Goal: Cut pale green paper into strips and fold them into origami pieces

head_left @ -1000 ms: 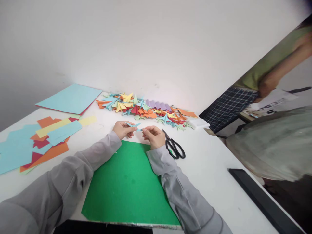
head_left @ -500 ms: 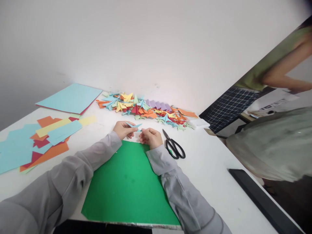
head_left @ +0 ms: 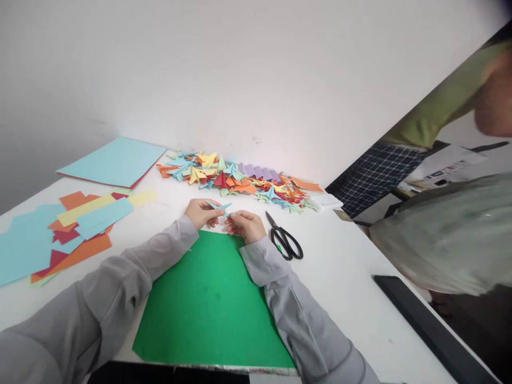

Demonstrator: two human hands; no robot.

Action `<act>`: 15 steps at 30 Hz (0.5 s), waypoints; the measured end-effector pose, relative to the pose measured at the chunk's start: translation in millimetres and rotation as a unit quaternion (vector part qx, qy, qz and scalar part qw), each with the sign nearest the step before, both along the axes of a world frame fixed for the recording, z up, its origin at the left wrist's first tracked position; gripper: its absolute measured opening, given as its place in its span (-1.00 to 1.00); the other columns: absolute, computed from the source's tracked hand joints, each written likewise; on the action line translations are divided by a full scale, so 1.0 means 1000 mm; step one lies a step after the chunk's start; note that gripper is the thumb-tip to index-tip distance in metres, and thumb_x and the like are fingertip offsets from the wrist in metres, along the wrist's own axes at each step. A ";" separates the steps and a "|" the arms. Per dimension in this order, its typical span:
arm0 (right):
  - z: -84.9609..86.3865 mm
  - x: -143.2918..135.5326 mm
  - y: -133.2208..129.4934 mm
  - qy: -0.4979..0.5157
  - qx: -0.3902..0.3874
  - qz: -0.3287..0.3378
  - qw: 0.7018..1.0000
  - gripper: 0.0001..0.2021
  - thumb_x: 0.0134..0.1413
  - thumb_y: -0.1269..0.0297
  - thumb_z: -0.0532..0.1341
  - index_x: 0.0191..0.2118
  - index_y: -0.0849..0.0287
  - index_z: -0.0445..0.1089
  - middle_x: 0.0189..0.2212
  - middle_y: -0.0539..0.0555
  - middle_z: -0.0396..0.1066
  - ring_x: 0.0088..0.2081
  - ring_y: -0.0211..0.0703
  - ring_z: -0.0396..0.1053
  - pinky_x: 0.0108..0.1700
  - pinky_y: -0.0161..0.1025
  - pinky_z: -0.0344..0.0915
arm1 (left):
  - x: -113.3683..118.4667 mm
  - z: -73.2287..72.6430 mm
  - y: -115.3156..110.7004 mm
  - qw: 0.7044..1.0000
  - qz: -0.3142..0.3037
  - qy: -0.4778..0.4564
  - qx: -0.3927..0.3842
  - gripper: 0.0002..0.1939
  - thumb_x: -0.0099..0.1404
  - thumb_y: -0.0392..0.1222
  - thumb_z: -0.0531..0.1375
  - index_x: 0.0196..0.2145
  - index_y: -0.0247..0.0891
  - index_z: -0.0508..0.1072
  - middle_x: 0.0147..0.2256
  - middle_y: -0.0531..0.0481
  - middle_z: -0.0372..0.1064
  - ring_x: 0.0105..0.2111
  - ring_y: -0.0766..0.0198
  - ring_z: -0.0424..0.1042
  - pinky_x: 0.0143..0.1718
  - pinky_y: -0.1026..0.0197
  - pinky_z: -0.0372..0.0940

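Observation:
A small light-blue folded paper plane (head_left: 218,206) is held up between my hands, just beyond the far edge of a green board (head_left: 212,298). My left hand (head_left: 202,213) pinches it from the left, thumb on top. On the other side, my right hand (head_left: 247,225) closes thumb and forefinger on the right end of the same paper. The fingers cover part of its folds. Black-handled scissors (head_left: 286,240) lie on the white table to the right of my right hand, blades pointing away.
Along the wall lies a heap of coloured folded paper pieces (head_left: 240,178). Loose paper cuttings (head_left: 86,221) spread at the left, with a stack of coloured sheets (head_left: 114,160) behind. A dark flat bar (head_left: 424,325) lies at the right table edge. Another person (head_left: 432,229) is beyond it.
Both hands stay nearly in place on the blue paper; the right fingers have shifted slightly toward the left hand. At the right, the other person's arm has moved.

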State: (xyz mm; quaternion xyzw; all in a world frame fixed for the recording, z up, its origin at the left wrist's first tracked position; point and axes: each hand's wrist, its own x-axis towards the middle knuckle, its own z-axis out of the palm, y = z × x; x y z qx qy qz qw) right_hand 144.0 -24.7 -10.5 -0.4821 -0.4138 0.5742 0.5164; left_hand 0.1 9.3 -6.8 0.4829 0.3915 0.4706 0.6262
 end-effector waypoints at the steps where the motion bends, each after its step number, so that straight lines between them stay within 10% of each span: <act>1: 0.000 0.000 0.000 0.001 0.004 -0.002 1.000 -0.79 -0.40 0.19 0.33 -0.62 0.21 0.35 -0.63 0.00 0.42 -0.66 -0.33 0.32 -0.62 -0.39 0.25 | 0.000 0.000 0.000 1.000 0.000 0.000 -0.001 -0.60 -0.32 -0.18 0.41 -0.49 -0.43 0.43 -0.78 0.06 0.29 -0.81 0.38 0.24 -0.79 0.34 0.18; 15: -0.004 0.006 0.002 -0.020 0.024 0.027 0.999 -0.72 -0.44 0.10 0.38 -0.59 0.21 0.41 -0.65 -0.03 0.42 -0.67 -0.41 0.29 -0.62 -0.47 0.23 | -0.002 -0.002 0.001 0.999 0.013 -0.041 -0.022 -0.61 -0.36 -0.24 0.41 -0.53 -0.41 0.41 -0.72 0.04 0.34 -0.77 0.37 0.27 -0.79 0.34 0.19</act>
